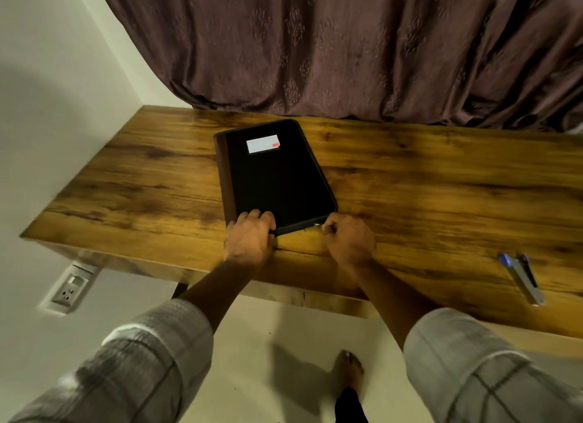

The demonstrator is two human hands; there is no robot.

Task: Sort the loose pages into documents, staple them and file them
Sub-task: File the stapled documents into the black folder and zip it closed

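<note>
A black zippered folder (277,176) with a white label lies closed in the middle of the wooden table (126,183). My left hand (249,239) grips the folder's near left corner, fingers curled over its edge. My right hand (348,239) pinches the metal zipper pull (317,224) at the folder's near right corner. A stapler (523,279) with a blue tip lies on the table to the far right, near the front edge. No loose pages are in view.
A dark patterned curtain (347,44) hangs behind the table. A wall socket (67,291) sits low on the white wall to the left. My bare foot (348,372) stands on the pale floor below the table's front edge.
</note>
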